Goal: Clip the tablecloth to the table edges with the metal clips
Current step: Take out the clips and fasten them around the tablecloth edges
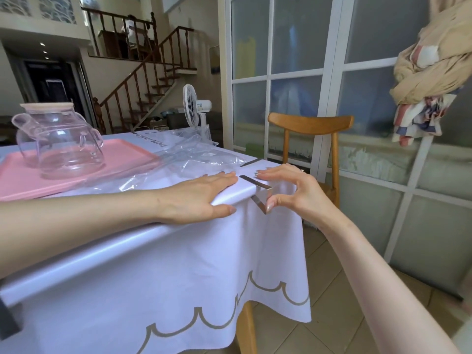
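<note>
A white tablecloth (178, 264) with a beige scalloped border hangs over the table's near edge. A shiny metal clip (258, 186) straddles that edge near the right corner. My right hand (288, 190) pinches it, fingertips on its top arm and thumb on its lower arm under the edge. My left hand (201, 195) lies flat on the cloth just left of the clip, thumb over the edge. A second metal clip (251, 162) sits on the far right edge.
A pink tray (127, 154) holds a clear glass teapot (60, 144) at the left. Crumpled clear plastic wrap (194, 154) lies mid-table. A wooden chair (310, 129) stands beyond the corner, a white fan (195, 106) behind, and tied curtains (434, 72) hang at the right.
</note>
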